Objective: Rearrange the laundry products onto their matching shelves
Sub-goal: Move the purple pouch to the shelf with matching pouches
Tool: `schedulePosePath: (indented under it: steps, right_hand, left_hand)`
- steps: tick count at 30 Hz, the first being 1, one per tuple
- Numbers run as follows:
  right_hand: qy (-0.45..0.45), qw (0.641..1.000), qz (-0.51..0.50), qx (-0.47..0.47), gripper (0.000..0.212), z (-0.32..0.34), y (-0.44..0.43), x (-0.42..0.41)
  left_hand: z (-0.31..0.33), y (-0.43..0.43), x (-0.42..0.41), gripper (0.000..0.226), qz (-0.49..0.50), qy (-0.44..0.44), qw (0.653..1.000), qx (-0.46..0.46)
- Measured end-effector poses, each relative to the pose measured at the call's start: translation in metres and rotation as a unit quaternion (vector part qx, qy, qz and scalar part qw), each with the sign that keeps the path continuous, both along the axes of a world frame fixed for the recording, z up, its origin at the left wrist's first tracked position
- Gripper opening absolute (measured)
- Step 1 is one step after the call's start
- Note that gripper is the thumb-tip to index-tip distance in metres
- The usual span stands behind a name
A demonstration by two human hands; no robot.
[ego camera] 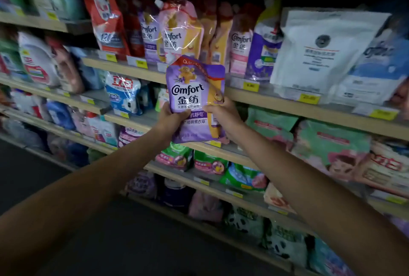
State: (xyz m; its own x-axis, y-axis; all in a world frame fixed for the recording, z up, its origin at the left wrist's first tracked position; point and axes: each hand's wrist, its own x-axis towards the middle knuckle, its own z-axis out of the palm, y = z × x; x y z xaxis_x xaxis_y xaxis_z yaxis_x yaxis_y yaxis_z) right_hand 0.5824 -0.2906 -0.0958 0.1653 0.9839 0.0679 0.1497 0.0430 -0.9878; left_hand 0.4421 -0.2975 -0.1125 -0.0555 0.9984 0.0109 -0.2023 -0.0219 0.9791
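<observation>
A purple Comfort softener pouch (194, 90) with a bear picture is held upright in front of the shelves. My left hand (171, 118) grips its lower left edge and my right hand (223, 114) grips its lower right edge. Right behind and above it, on the second shelf (124, 66), stand more Comfort pouches: a pink and yellow one (180, 30), a purple one (149, 37) to its left and a pink one (240, 50) to its right. The held pouch's bottom hangs level with the shelf below.
Red pouches (106, 23) stand left of the Comfort row and a large white bag (318, 52) stands to the right. Lower shelves hold blue and white packs (124, 93), green bags (272, 123) and panda-print bags (283, 244). Yellow price tags (251, 85) line the shelf edges. The dark floor lies below.
</observation>
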Motion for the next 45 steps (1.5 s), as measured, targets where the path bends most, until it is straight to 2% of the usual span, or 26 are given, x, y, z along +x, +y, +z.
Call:
schedulePosePath:
  steps: [3,7,11,15,20,29,33,40,45]
  right_hand:
    - [0.012,0.999,0.030,0.016,0.047,0.002,0.052,-0.039]
    - [0.020,0.997,0.069,0.031,0.037,0.017,0.114,-0.083]
    - [0.006,0.995,0.081,0.052,0.033,0.032,0.170,-0.119]
    - [-0.021,0.994,0.085,0.062,0.041,0.046,0.209,-0.149]
    - [-0.037,0.991,0.081,0.100,0.050,0.058,0.245,-0.182]
    - [-0.012,0.989,0.005,0.148,0.033,0.080,0.296,-0.218]
    - [-0.027,0.980,-0.064,0.187,0.032,0.090,0.314,-0.223]
    - [-0.053,0.970,-0.130,0.200,0.030,0.085,0.331,-0.226]
    - [-0.106,0.958,-0.160,0.213,0.028,0.077,0.336,-0.223]
  left_hand:
    - [0.004,0.040,-0.035,0.032,0.031,0.005,0.999,0.006]
    - [0.016,0.101,-0.080,0.028,0.079,0.028,0.996,-0.007]
    - [0.033,0.152,-0.113,0.024,0.118,0.004,0.993,0.001]
    - [0.045,0.187,-0.141,0.037,0.136,-0.001,0.990,0.046]
    - [0.057,0.227,-0.176,0.035,0.148,0.012,0.985,0.088]
    - [0.088,0.302,-0.215,0.042,0.071,0.011,0.987,0.143]
    - [0.100,0.337,-0.222,0.045,0.017,0.016,0.986,0.167]
    - [0.095,0.378,-0.220,0.057,-0.054,0.042,0.973,0.219]
    - [0.082,0.396,-0.217,0.054,-0.110,0.060,0.963,0.237]
